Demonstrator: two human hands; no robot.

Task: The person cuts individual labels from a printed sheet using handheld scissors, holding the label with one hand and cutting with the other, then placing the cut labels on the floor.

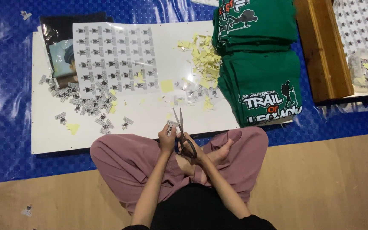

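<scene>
Sitting cross-legged on a wood floor [320, 183], the person faces a big blue tarp [5, 85] spread across the far half of the view. On the tarp lies a white board [52, 136], and it carries pretty much everything. Right of the board, partly over its edge, are two stacks of folded green shirts [260, 72] with white print, and further right sits a wooden plank [322, 47].

On the board's upper left is a printed sheet [113, 57] full of small black-and-white labels in rows, overlapping a dark plastic bag [60, 51]. Below the sheet there's a loose heap of cut labels [86, 100], and near the shirts a scatter of yellow scraps [203, 59].

Now the small stuff, right at the board's near edge above the knees. The right hand [192, 151] has its grip closed through the handles of the scissors [182, 134], with the blades spread and pointing away from the body. The left hand [167, 138] pinches one small label [171, 124] between its fingertips, holding it just beside the blades, touching or nearly so.
</scene>
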